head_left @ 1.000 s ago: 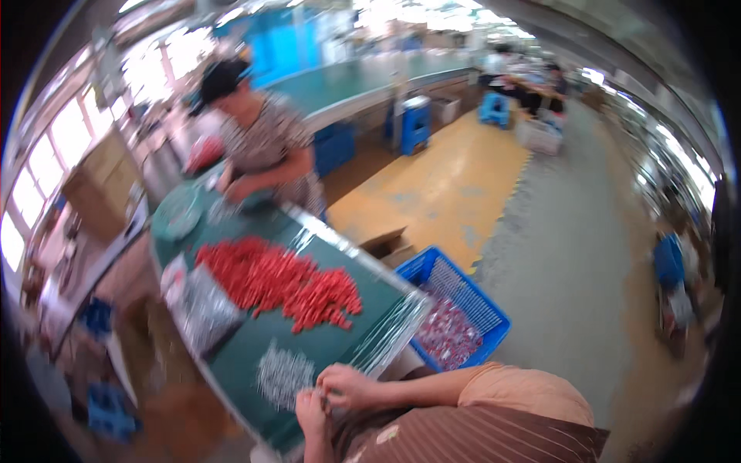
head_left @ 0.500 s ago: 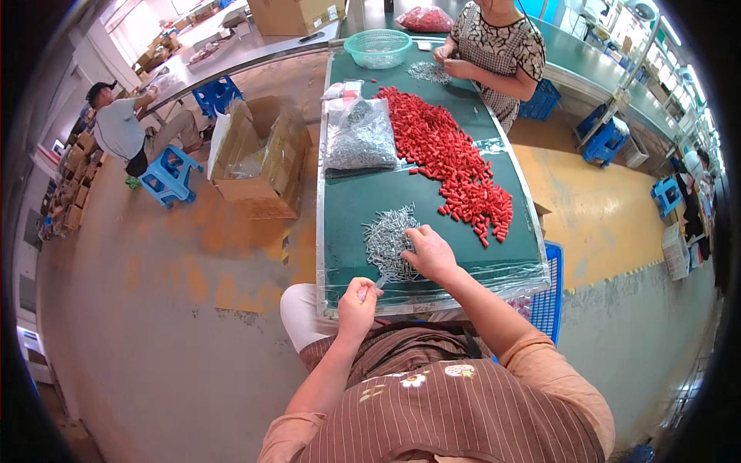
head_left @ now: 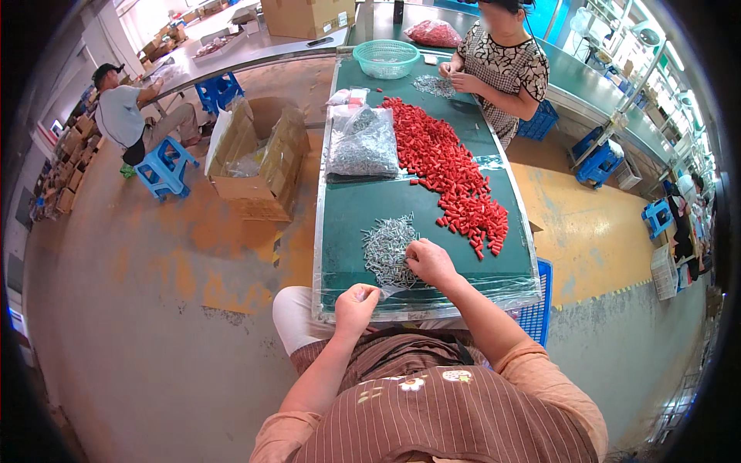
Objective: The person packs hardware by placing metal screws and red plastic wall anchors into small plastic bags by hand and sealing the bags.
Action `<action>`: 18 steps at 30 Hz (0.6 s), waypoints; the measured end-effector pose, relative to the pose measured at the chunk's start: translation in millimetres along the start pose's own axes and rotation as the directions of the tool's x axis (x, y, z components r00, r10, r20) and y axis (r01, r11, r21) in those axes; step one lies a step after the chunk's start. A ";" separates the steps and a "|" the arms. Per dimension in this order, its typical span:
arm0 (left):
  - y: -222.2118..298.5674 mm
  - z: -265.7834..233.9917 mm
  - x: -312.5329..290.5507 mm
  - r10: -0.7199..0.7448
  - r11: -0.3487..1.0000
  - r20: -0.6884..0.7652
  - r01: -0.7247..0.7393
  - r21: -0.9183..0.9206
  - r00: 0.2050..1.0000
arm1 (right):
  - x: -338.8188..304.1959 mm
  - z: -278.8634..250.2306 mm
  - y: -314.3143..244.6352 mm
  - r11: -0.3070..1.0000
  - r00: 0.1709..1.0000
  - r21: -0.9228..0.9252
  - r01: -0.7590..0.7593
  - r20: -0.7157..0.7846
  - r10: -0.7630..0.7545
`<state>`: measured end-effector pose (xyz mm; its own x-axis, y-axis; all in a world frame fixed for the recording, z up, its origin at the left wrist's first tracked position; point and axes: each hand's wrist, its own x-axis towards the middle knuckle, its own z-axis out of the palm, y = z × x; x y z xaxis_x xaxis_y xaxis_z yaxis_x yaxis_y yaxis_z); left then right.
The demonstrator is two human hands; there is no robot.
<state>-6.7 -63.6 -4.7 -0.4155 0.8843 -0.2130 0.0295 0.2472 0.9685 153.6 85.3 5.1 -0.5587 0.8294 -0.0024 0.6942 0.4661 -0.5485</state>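
Observation:
My left hand is closed at the near edge of the table, pinching what looks like a small clear plastic bag. A loose pile of small silvery screws lies just beyond it on the green tabletop. At the right side of that pile is my right hand, fingers bent together and touching the screws; whatever they grip is hidden. Farther off, a long heap of red plastic wall plugs spreads across the table. Left of the heap lies a large clear bag full of screws.
A green plastic basket stands at the far end. Across the table a person handles another small screw pile. An open cardboard box sits on the floor at left, near a blue stool with a seated person.
My right hand's fingers have drawn closer together at the pile's right side. My left hand stays near the table edge with the bag. The view has shifted slightly.

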 end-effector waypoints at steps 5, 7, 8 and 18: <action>6.4 3.1 0.3 0.090 0.986 0.001 -0.089 0.145 0.996 | 2.2 10.8 29.7 0.880 0.989 0.457 -0.130 -0.004 0.148; 8.2 4.3 1.9 0.098 0.980 0.008 -0.098 0.174 0.995 | 3.2 11.3 36.7 0.783 0.979 0.593 -0.189 0.052 0.196; 9.5 4.4 2.4 0.110 0.972 0.012 -0.110 0.206 0.994 | 3.5 8.7 34.5 0.661 0.966 0.711 -0.241 0.113 0.231; 15.6 13.3 4.9 0.092 0.960 0.033 -0.097 0.264 0.995 | -16.5 -17.6 30.9 0.198 0.891 0.889 -0.412 0.349 0.290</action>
<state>3.8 -50.1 7.7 -0.3807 0.9159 -0.1274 0.3090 0.2558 0.9160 192.2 91.4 2.9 -0.4545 0.7671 -0.4528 -0.0363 -0.5238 -0.8511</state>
